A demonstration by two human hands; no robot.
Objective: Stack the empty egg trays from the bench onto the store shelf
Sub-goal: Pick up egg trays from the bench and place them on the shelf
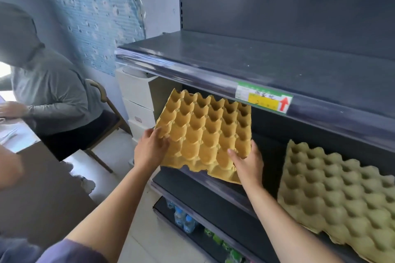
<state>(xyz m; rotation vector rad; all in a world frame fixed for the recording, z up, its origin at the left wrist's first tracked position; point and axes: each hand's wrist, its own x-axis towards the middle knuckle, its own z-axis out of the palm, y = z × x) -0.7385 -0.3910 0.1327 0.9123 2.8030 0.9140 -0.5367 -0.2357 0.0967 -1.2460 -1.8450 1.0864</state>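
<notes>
I hold a yellow cardboard egg tray (205,132) tilted at the mouth of the dark middle shelf (215,186), its far edge under the upper shelf's front lip. My left hand (152,147) grips the tray's near left edge, fingers curled over the rim. My right hand (249,163) grips the near right corner, thumb on top. A greenish egg tray (337,196) lies on the same shelf to the right, its cups bulging upward.
The upper shelf (256,64) carries a price label (264,98). Water bottles (183,219) stand on the lowest shelf. A seated person in a grey hooded top (49,92) is at the left by a table (42,188). White drawers (136,100) stand beside the shelving.
</notes>
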